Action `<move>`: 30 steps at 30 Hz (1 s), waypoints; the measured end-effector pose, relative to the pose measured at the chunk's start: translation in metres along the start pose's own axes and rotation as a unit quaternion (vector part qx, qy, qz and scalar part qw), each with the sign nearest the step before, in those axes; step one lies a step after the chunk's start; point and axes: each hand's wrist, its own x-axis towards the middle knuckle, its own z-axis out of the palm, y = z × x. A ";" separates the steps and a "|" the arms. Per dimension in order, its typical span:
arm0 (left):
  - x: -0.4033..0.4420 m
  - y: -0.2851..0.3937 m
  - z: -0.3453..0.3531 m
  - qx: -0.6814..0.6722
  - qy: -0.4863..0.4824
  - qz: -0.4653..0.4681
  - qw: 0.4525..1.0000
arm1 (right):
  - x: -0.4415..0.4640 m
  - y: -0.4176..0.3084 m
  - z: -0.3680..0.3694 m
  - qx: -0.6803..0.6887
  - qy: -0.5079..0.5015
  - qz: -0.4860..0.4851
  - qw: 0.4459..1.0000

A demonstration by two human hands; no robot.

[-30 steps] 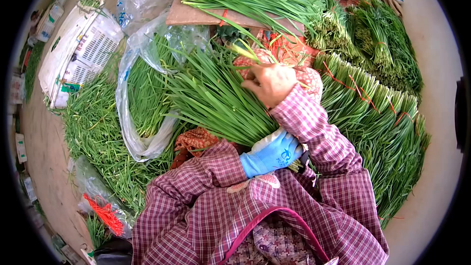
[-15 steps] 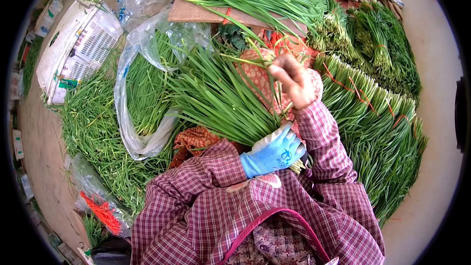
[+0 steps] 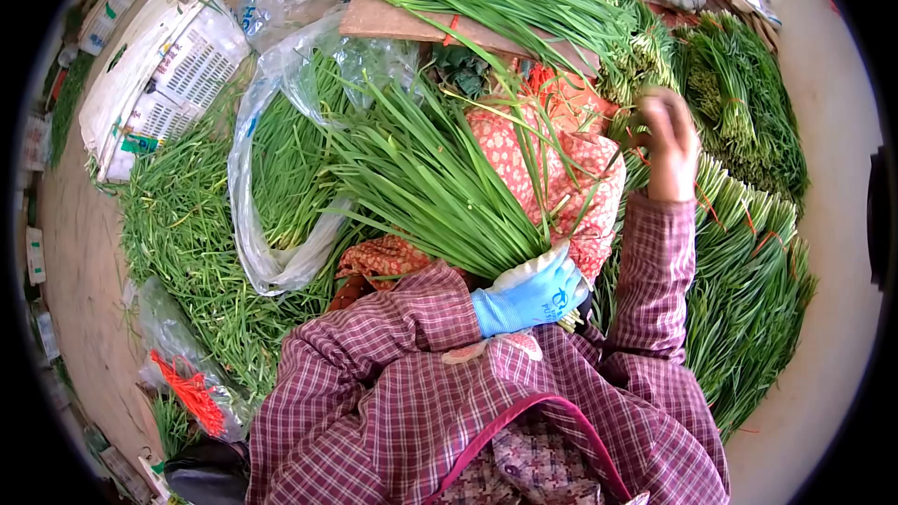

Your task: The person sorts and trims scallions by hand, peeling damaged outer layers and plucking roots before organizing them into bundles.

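our gloved left hand (image 3: pixel 531 295) has its fingers wrapped around the stalk ends of a green leafy bunch (image 3: pixel 449 196), which fans out in front of us, between an open plastic bag (image 3: pixel 245 241) and orange floral cloth (image 3: pixel 589 236). our bare right hand (image 3: pixel 670 145) is raised near stacked greens (image 3: pixel 748 304), fingers bent and blurred; we cannot tell if they pinch anything.

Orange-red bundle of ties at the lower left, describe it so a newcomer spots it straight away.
Start at the broad spread of loose greens to the person's left. Below its lower left edge lies crumpled clear plastic, with the bundle of ties in or on it. Its bright orange-red strands stand out from the green leaves and see-through plastic around it.
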 end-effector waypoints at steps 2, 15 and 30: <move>0.000 0.001 0.002 -0.021 -0.056 0.008 0.998 | 0.002 -0.002 0.032 -0.244 -0.081 -0.117 0.959; 0.002 0.002 0.001 0.006 -0.119 0.018 0.993 | -0.004 0.042 0.151 -0.352 -0.377 -0.345 0.784; 0.004 0.002 0.005 0.051 -0.192 0.064 0.978 | 0.010 0.054 0.155 -0.318 -0.394 -0.377 0.776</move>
